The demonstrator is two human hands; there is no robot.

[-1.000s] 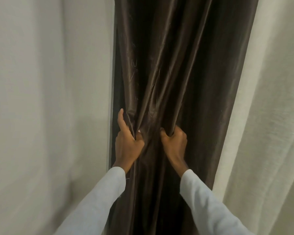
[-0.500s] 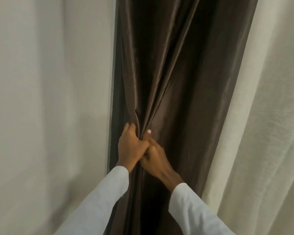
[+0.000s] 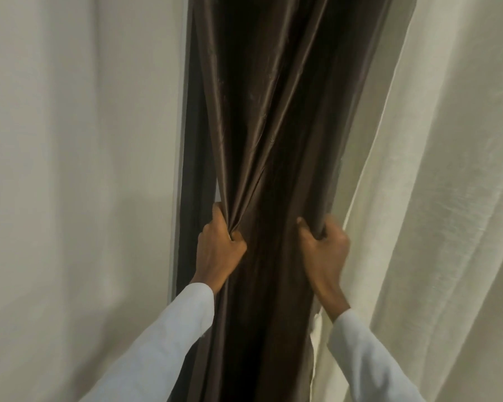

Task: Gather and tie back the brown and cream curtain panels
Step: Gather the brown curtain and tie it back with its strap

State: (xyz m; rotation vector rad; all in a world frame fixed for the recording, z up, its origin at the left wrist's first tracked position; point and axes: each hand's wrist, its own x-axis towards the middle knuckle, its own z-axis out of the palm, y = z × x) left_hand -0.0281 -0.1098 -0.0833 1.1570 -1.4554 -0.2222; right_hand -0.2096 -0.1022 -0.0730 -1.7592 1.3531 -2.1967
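A glossy brown curtain panel (image 3: 276, 117) hangs down the middle of the view, bunched into long folds. My left hand (image 3: 219, 250) grips a pinch of gathered folds near the panel's left edge. My right hand (image 3: 323, 248) grips the panel's right edge, fingers curled round the fabric. A cream curtain panel (image 3: 436, 198) hangs to the right, just behind my right hand. Another cream panel (image 3: 70, 184) hangs to the left.
A narrow pale frame strip (image 3: 178, 169) runs vertically between the left cream panel and the brown panel. Curtain fabric fills the whole view; nothing else shows.
My right hand let go beside my left hand and moved right to grip the brown panel's right edge. My left hand kept its grip on the gathered folds.
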